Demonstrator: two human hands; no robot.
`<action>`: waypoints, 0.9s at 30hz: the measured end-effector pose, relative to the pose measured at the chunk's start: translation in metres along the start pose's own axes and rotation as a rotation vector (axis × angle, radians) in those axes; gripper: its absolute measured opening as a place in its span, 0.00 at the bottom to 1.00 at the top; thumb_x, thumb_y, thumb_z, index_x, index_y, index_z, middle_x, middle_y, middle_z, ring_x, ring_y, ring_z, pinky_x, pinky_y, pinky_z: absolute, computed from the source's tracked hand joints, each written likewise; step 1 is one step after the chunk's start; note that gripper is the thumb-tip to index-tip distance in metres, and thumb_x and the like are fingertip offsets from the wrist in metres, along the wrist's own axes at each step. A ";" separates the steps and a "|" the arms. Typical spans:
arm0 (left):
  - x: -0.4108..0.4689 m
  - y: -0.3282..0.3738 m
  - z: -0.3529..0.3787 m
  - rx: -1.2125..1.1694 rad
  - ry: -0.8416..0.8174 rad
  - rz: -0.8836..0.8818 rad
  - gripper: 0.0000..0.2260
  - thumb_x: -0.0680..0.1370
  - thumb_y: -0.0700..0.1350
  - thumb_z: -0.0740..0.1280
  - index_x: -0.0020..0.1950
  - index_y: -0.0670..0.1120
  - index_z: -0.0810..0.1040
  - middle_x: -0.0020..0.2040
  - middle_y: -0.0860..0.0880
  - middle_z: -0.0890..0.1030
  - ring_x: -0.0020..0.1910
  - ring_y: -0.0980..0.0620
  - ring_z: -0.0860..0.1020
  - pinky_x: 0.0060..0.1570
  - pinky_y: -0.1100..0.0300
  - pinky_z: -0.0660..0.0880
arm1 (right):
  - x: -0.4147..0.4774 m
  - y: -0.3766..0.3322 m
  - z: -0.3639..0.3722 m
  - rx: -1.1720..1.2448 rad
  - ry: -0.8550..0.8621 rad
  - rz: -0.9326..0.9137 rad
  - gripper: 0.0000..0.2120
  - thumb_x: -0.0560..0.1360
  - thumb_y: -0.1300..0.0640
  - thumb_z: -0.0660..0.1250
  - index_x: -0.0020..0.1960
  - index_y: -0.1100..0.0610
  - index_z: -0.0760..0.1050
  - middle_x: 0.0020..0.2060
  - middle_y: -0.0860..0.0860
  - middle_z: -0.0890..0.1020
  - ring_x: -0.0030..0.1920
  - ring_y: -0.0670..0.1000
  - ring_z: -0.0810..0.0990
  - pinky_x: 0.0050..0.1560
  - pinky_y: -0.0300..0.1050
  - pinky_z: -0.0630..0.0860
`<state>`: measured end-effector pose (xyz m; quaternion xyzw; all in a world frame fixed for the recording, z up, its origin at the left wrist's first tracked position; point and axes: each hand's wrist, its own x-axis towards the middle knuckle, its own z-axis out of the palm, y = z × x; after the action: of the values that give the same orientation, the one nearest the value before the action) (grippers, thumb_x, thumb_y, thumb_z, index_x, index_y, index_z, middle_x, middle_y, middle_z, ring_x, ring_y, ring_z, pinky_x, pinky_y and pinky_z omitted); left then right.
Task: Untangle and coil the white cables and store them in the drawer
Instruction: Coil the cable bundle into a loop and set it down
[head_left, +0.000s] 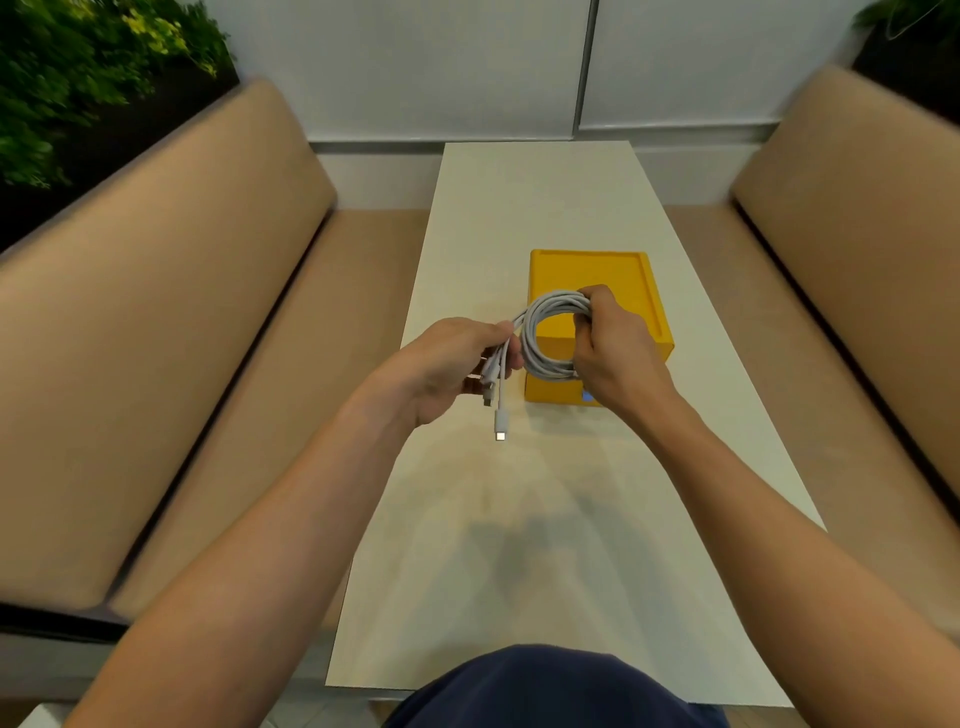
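Head camera looks down at our two hands holding the white cables (540, 338) up in the air, over the near part of one yellow drawer box (597, 270). The cables make one round coil of many loops; we cannot count how many cables are in it. Our right hand (615, 358) curls its fingers tight around the right side of the coil. Our left hand (447, 369) pinches the loose ends just beside the coil. One white plug (501, 423) hangs lowest, and more plugs bunch above it. The box sits on one long white table (519, 545). Two tan benches (156, 338) stand along the table, one on each side.
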<state>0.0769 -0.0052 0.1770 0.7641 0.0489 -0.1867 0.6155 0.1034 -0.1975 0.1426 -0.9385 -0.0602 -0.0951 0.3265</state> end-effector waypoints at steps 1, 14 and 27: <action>-0.001 0.001 -0.002 0.065 0.006 0.016 0.16 0.85 0.47 0.63 0.41 0.45 0.82 0.42 0.50 0.80 0.43 0.49 0.73 0.44 0.54 0.70 | 0.000 -0.001 -0.001 -0.014 0.003 0.003 0.11 0.86 0.59 0.55 0.66 0.58 0.69 0.45 0.55 0.78 0.42 0.59 0.76 0.38 0.48 0.66; -0.004 0.006 -0.005 -0.244 -0.103 -0.059 0.03 0.78 0.38 0.73 0.49 0.38 0.84 0.39 0.45 0.86 0.35 0.51 0.84 0.42 0.62 0.83 | -0.002 -0.006 0.004 -0.096 0.004 0.006 0.12 0.85 0.63 0.56 0.67 0.58 0.68 0.47 0.53 0.76 0.43 0.57 0.75 0.39 0.48 0.67; -0.002 -0.003 0.011 -0.590 0.069 0.132 0.04 0.77 0.33 0.72 0.49 0.40 0.84 0.44 0.46 0.86 0.42 0.53 0.85 0.47 0.63 0.82 | -0.002 -0.016 -0.001 -0.044 -0.045 -0.026 0.11 0.84 0.62 0.55 0.64 0.58 0.69 0.48 0.55 0.77 0.46 0.60 0.77 0.41 0.55 0.75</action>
<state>0.0711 -0.0149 0.1727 0.5598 0.0722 -0.0982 0.8196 0.0982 -0.1857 0.1530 -0.9465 -0.0776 -0.0795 0.3029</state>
